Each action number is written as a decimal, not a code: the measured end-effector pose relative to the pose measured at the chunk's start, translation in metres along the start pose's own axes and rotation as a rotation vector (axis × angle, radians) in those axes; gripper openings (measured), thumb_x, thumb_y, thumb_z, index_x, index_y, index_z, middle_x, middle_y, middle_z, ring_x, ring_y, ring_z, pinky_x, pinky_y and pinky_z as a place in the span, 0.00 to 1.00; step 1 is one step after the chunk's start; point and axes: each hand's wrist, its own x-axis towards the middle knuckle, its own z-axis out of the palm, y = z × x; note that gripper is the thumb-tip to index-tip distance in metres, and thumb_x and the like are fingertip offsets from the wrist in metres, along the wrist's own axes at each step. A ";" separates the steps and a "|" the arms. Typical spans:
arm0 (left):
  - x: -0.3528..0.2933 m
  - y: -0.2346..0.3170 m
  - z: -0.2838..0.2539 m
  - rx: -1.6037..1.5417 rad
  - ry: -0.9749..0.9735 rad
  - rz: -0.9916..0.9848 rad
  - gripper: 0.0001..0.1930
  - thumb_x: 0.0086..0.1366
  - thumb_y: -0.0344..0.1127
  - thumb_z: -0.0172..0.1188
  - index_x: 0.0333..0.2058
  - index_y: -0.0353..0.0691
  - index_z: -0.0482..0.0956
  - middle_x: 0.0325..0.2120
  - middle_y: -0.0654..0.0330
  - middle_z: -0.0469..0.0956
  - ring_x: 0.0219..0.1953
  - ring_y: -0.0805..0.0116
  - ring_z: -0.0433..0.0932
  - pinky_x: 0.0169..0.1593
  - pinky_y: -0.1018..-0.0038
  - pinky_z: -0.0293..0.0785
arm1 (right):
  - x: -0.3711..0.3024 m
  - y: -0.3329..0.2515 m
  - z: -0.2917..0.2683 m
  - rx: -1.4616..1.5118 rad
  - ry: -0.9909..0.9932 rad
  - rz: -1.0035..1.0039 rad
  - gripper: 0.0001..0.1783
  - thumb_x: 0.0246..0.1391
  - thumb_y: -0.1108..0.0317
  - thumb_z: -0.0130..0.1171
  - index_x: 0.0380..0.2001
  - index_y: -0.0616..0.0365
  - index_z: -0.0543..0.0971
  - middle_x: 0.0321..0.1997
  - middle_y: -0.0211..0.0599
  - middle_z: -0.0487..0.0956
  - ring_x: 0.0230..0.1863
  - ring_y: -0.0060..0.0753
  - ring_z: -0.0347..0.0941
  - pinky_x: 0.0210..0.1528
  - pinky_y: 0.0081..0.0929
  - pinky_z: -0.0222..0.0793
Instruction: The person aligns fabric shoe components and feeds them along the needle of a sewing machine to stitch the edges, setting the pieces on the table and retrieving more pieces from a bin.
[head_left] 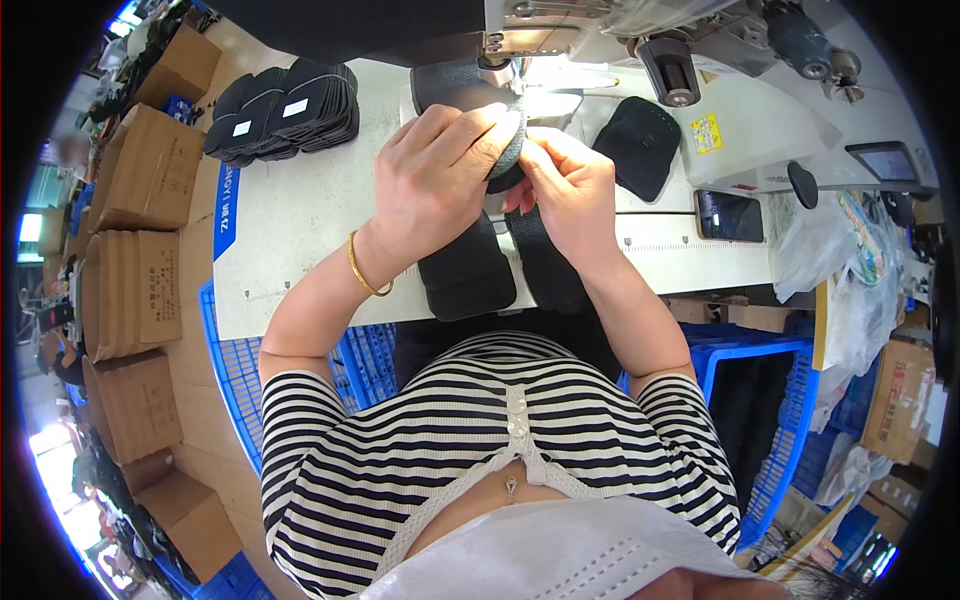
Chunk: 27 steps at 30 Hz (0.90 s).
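Under the needle area of a sewing machine [560, 40], both my hands grip a dark grey and black fabric piece [510, 158] with a curved edge. My left hand [435, 180], with a gold bangle at its wrist, is closed over the piece's left side. The right hand [575, 190] pinches the edge from the other side, thumb and fingers pressed together. Two black padded fabric pieces [462, 275] lie below my hands by the table's near edge. Another black padded piece [640, 148] rests to the right of my right hand.
Bundled stacks of black fabric pieces [300, 110] sit on the white table [300, 250] at far left. A phone [728, 216] lies at right, near clear plastic bags [850, 250]. Blue crates [770, 440] stand below the table; cardboard boxes [135, 290] line the left.
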 end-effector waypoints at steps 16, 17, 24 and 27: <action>-0.014 -0.045 0.012 -0.930 0.436 -1.139 0.20 0.63 0.42 0.62 0.47 0.32 0.75 0.40 0.49 0.76 0.43 0.56 0.75 0.45 0.70 0.70 | -0.019 0.037 -0.052 -0.461 0.054 -0.271 0.13 0.56 0.68 0.60 0.41 0.66 0.80 0.35 0.39 0.82 0.36 0.28 0.78 0.40 0.27 0.73; -0.014 -0.062 0.012 -1.122 0.186 -1.225 0.23 0.64 0.45 0.61 0.48 0.30 0.73 0.42 0.48 0.75 0.44 0.54 0.75 0.46 0.67 0.71 | -0.026 0.041 -0.065 -0.752 0.057 -0.355 0.15 0.52 0.67 0.63 0.41 0.65 0.80 0.35 0.40 0.81 0.37 0.33 0.77 0.43 0.29 0.72; -0.013 -0.074 0.016 -0.526 -0.332 -1.089 0.30 0.63 0.52 0.60 0.49 0.26 0.71 0.47 0.45 0.74 0.47 0.52 0.75 0.48 0.62 0.72 | -0.071 0.085 -0.067 -1.127 0.021 -0.225 0.41 0.35 0.54 0.74 0.52 0.65 0.72 0.48 0.41 0.70 0.51 0.44 0.66 0.51 0.39 0.61; -0.017 -0.072 0.009 -0.045 -0.443 -0.911 0.32 0.63 0.54 0.60 0.49 0.25 0.71 0.49 0.43 0.73 0.47 0.52 0.75 0.48 0.60 0.72 | -0.074 0.091 -0.061 -1.111 0.102 -0.227 0.39 0.36 0.58 0.72 0.53 0.65 0.71 0.47 0.41 0.71 0.51 0.43 0.67 0.51 0.39 0.61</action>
